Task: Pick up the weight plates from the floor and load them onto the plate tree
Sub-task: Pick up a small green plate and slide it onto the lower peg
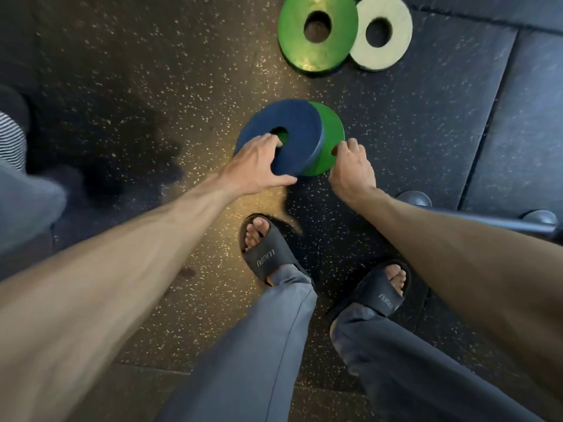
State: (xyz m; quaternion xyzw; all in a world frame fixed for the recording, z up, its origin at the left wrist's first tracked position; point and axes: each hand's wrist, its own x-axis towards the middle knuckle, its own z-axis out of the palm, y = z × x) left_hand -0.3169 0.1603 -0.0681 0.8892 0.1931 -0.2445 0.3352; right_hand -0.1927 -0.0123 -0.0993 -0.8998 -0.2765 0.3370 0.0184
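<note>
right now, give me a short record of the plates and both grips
left grip: fingers in hole of blue plate, thumb at its rim
right grip: holds near green plate by its edge
stack: blue plate lies offset on near green plate
far pair: far green plate and pale plate, lying flat, edges meeting

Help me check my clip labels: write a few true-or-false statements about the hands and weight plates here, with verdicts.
1. The left hand grips the blue plate, with fingers in its centre hole. True.
2. The blue plate lies flat on bare floor. False: it rests partly on the near green plate.
3. The right hand hangs free. False: it holds the rim of the near green plate.
4. The far green plate and the pale plate lie side by side on the floor, touched by neither hand. True.
</note>
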